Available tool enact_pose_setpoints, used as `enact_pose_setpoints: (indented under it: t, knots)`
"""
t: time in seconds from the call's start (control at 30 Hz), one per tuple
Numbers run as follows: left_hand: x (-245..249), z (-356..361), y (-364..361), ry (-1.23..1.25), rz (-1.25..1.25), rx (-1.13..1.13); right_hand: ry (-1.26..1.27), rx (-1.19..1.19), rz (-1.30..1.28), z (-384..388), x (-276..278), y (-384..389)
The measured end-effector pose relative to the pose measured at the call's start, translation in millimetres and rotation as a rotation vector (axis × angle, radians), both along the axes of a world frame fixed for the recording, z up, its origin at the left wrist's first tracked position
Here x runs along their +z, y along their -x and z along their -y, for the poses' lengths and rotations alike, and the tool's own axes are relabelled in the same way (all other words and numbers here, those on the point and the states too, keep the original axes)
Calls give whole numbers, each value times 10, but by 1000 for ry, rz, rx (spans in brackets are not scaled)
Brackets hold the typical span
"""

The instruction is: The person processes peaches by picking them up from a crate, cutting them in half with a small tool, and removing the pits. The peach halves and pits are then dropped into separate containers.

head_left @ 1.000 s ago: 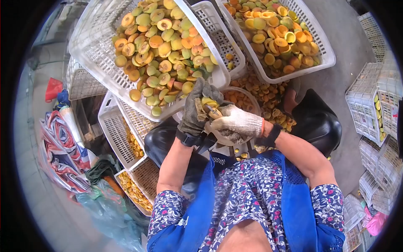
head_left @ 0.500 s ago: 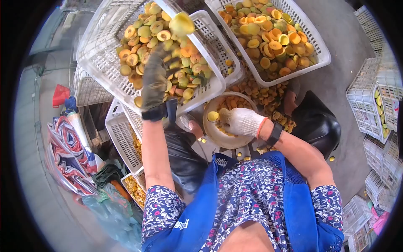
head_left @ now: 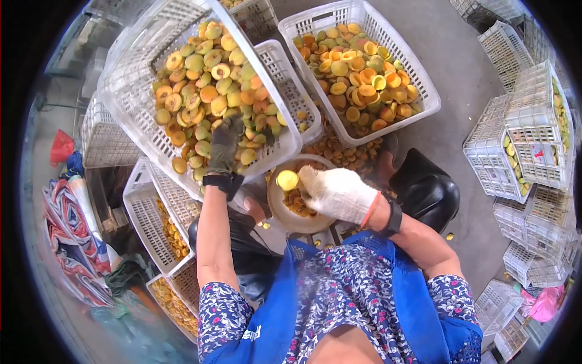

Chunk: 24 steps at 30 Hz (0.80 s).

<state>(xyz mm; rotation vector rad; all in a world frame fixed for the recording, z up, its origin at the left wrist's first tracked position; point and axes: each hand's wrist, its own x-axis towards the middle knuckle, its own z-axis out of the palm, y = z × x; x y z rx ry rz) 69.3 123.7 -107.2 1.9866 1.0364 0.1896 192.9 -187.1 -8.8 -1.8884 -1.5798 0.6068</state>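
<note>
My left hand [head_left: 225,145], in a dark glove, reaches down among cut peach halves [head_left: 219,71] in a tilted white crate [head_left: 136,136]. Its fingertips are smeared and partly lost against the fruit. Over a round bowl [head_left: 277,209] between my knees, my right hand [head_left: 341,193] is closed, in a white knit glove. What its fingers grip is hidden under them. A round yellow piece of fruit [head_left: 288,180] shows just left of those fingertips. Orange scraps [head_left: 297,203] lie in the bowl.
Hollowed peach halves [head_left: 368,76] fill another white crate [head_left: 424,109] at upper right. Brown pits or scraps [head_left: 348,151] are heaped on the floor beyond the bowl. Crates of yellow pieces [head_left: 173,236] stand at left, stacked crates [head_left: 533,121] at right.
My left hand has dropped lower onto the fruit; the peach half seen in the air above the crate rim is gone from there. My right hand stays over the bowl. The whole view has shifted.
</note>
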Motion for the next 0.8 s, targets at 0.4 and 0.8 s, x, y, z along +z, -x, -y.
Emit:
enact_pose_setpoints:
  t: [0.4, 0.8]
  knots:
    - [786, 1083, 300, 911, 1023, 102, 231, 4, 308, 362, -1168, 100]
    - [865, 1123, 156, 953, 899, 64, -292, 72, 609, -456, -132, 230]
